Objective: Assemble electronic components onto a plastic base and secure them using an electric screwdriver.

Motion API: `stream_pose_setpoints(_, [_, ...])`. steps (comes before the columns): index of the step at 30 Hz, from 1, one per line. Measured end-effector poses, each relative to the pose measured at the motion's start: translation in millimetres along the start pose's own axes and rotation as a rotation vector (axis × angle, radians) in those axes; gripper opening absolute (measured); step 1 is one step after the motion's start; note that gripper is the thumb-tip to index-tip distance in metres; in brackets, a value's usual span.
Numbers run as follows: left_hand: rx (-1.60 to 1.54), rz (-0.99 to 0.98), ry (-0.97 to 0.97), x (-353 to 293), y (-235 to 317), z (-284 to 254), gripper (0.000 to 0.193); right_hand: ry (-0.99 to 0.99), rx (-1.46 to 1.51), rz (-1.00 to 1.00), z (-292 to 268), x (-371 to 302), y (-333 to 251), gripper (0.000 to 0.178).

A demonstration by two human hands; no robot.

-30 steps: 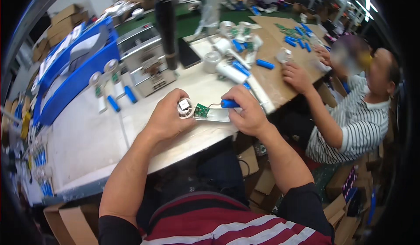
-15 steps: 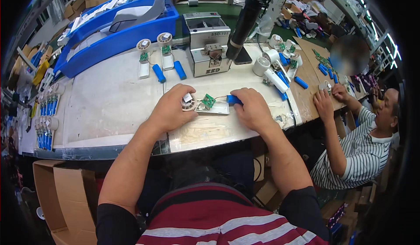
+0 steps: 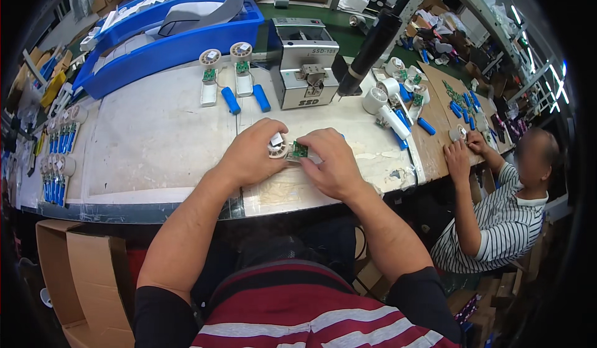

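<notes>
My left hand (image 3: 252, 154) is closed round the cream, round slotted head (image 3: 277, 146) of a small handheld-fan-like unit, with a white square on top. Thumb and fingers of my right hand (image 3: 334, 164) pinch a small green circuit board (image 3: 300, 150) right beside that head. The white handle shell of the unit lies mostly hidden under my right hand. Only a speck of blue battery shows behind the right fingers. Farther back on the table lie two similar open units (image 3: 209, 82) with green boards, each with a blue cylindrical battery (image 3: 231, 100) beside it.
A silver-grey bench machine (image 3: 306, 68) stands ahead, a black cylindrical tool (image 3: 372, 50) beside it. Blue bin (image 3: 168, 56) sits back left. White housings (image 3: 392, 119) and batteries cluster at right. Finished-looking rows (image 3: 57, 183) lie far left. A co-worker (image 3: 504, 205) sits at right.
My right hand has moved left from the blue battery onto the circuit board, which now sits closer to the round head. My left hand still holds the head. The view has shifted slightly.
</notes>
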State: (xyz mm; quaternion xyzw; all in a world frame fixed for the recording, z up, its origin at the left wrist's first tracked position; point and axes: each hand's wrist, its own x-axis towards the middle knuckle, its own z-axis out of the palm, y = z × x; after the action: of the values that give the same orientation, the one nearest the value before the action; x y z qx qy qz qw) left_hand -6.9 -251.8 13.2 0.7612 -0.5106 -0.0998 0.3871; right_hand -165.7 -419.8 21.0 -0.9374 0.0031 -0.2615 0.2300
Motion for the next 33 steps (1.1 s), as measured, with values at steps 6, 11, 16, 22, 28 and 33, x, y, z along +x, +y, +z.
stream_pose_setpoints(6, [0.018,0.017,-0.028,2.9,-2.3,-0.8,0.051,-0.032,0.043,-0.014,-5.2,-4.0,6.5,0.034])
stream_pose_setpoints(11, [0.066,0.059,-0.106,8.1,0.4,-9.0,0.052,-0.083,0.163,0.128,-9.9,-2.2,20.2,0.031])
stream_pose_setpoints(16, [0.128,0.093,-0.163,19.6,18.1,-7.9,0.043,-0.092,0.238,0.237,-9.2,-0.8,24.4,0.031])
stream_pose_setpoints(22, [0.071,-0.008,-0.120,25.3,26.7,-1.6,0.025,-0.109,0.376,0.370,-7.9,-3.7,26.3,0.029])
stream_pose_setpoints(28, [0.076,0.030,-0.020,20.3,21.2,13.3,0.013,-0.027,0.378,0.166,1.4,-6.0,31.4,0.028])
stream_pose_setpoints(33, [0.173,0.142,0.115,12.8,23.8,24.8,0.013,0.024,0.313,0.098,8.5,-11.9,33.4,0.026])
